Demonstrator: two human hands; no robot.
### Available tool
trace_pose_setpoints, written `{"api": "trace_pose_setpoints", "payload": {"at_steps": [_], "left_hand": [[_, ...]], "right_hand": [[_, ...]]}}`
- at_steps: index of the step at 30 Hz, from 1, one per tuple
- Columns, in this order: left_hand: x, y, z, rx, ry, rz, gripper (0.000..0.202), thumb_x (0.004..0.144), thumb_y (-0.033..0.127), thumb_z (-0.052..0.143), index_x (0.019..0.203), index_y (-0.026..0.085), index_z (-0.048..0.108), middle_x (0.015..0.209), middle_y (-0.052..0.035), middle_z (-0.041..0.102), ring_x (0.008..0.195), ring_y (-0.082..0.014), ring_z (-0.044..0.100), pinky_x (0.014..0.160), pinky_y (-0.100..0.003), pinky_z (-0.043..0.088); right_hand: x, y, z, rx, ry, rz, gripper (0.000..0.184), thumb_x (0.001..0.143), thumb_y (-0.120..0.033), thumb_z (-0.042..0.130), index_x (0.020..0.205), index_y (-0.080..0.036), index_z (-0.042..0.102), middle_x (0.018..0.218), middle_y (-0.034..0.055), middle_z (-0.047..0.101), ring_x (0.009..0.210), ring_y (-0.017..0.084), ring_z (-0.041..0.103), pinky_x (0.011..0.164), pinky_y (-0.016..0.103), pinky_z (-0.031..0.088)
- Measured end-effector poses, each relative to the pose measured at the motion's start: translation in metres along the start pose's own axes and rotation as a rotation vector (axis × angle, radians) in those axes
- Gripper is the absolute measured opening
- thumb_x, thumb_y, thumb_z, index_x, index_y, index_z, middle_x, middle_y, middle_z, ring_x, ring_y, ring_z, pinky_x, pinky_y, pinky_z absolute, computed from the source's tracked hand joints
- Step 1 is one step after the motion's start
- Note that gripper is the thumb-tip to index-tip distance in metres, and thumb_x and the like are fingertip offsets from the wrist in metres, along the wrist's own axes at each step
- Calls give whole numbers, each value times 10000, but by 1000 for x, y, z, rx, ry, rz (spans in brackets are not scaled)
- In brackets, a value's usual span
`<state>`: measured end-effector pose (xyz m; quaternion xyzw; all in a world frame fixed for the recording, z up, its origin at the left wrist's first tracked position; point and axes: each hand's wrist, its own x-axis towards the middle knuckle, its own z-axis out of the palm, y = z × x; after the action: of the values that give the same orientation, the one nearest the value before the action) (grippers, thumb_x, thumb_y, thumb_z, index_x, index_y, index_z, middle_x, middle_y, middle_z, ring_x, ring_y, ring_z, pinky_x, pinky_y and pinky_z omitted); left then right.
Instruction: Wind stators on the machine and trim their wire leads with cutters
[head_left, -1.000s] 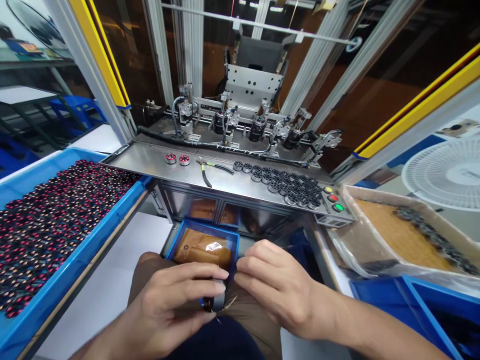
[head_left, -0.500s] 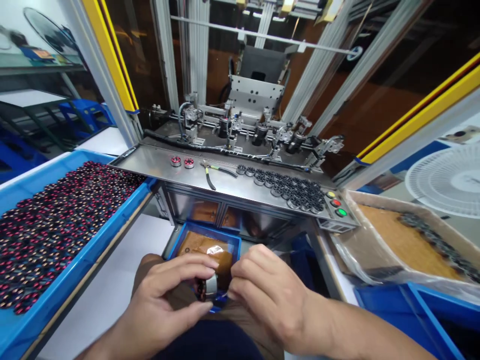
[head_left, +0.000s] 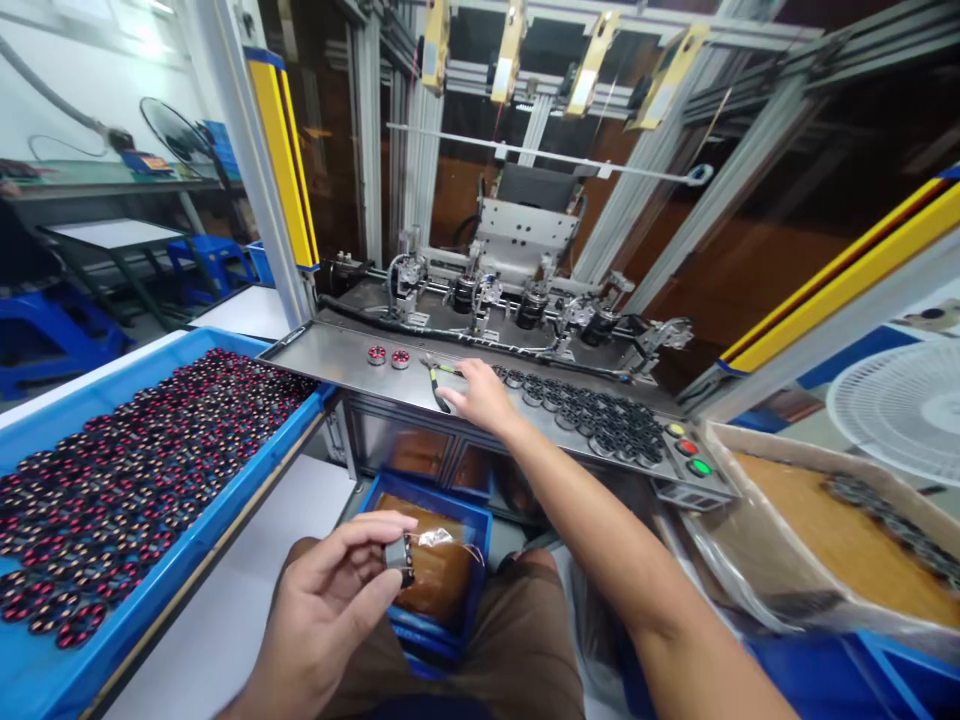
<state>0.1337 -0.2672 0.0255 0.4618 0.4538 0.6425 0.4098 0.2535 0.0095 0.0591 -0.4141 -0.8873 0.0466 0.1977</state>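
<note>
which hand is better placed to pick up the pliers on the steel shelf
Right, most likely. The right hand lies on the steel shelf, its fingers at the pliers. The left hand is down by the lap, pinching a small wound coil.

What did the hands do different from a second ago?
The right hand let go of the small wound coil and reached forward to the pliers on the metal shelf; whether it grips them is unclear. The left hand still pinches the coil above the small blue bin. The black rings on the shelf stayed put.
</note>
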Motion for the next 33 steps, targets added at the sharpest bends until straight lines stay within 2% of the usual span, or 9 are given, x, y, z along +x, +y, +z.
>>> {"api": "trace_pose_setpoints", "payload": {"at_steps": [7, 11, 15, 20, 22, 23, 27, 30, 33], "left_hand": [[-1, 3, -2, -2, 150, -15, 214, 853, 149, 674, 1020, 280, 706, 1136, -14, 731, 1114, -150, 653, 976, -193, 499], [0, -1, -2, -59, 205, -51, 192, 825, 168, 705, 1001, 243, 722, 1126, -44, 733, 1108, -181, 648, 956, -228, 515], [2, -4, -2, -132, 189, -143, 244, 814, 196, 718, 1058, 206, 716, 1142, -93, 731, 1035, -214, 679, 781, -225, 576], [6, -1, 2, -230, 139, -164, 359, 762, 144, 764, 1110, 205, 700, 1147, -94, 727, 956, -190, 705, 792, -235, 583], [7, 0, 5, -217, 144, -149, 360, 756, 125, 767, 1103, 198, 703, 1137, -95, 733, 969, -198, 709, 831, -255, 584], [8, 0, 7, -204, 140, -143, 353, 760, 119, 763, 1100, 196, 703, 1131, -93, 737, 976, -200, 711, 847, -260, 582], [11, -2, 17, -181, 101, -153, 346, 795, 106, 732, 1115, 231, 696, 1150, -54, 738, 1003, -173, 706, 886, -228, 563], [12, -2, 26, -188, 51, -177, 342, 813, 102, 717, 1119, 253, 694, 1158, -27, 739, 999, -143, 702, 880, -187, 555], [12, 0, 32, -163, 19, -171, 344, 812, 90, 716, 1117, 250, 692, 1133, -21, 747, 995, -139, 707, 887, -180, 551]], "right_hand": [[19, -7, 35, -33, -128, 143, 437, 916, -410, 606, 1278, -174, 539, 1305, 109, 561, 1180, 290, 550, 1010, 549, 422], [18, 1, 30, 84, -121, 122, 347, 923, -349, 610, 1215, -165, 576, 1292, 98, 565, 1167, 272, 554, 990, 516, 450], [5, 14, 9, 321, -94, 97, 298, 969, -369, 509, 1144, -145, 597, 1157, 107, 630, 1066, 243, 608, 938, 458, 489], [-81, 7, -18, 699, -94, 67, 492, 1018, -442, 120, 1254, -181, 465, 1038, 107, 635, 840, 195, 689, 719, 335, 569], [-138, -7, -20, 825, -97, 59, 461, 993, -529, 229, 1281, -213, 403, 1000, 89, 627, 810, 197, 681, 680, 328, 570], [-168, -15, -19, 996, -110, 54, 476, 939, -555, 422, 1286, -231, 386, 977, 80, 622, 813, 208, 672, 667, 327, 563], [-263, -45, -6, 1091, -174, 67, 501, 879, -346, 614, 1323, -257, 397, 964, 82, 647, 778, 183, 665, 725, 328, 568], [-286, -55, 1, 978, -168, -44, 639, 804, -254, 655, 1393, -221, 406, 1054, 123, 676, 881, 218, 690, 843, 369, 570], [-276, -55, -2, 858, -106, -83, 727, 726, -166, 649, 1417, -197, 425, 1229, 158, 635, 1114, 275, 635, 980, 415, 517]]}}
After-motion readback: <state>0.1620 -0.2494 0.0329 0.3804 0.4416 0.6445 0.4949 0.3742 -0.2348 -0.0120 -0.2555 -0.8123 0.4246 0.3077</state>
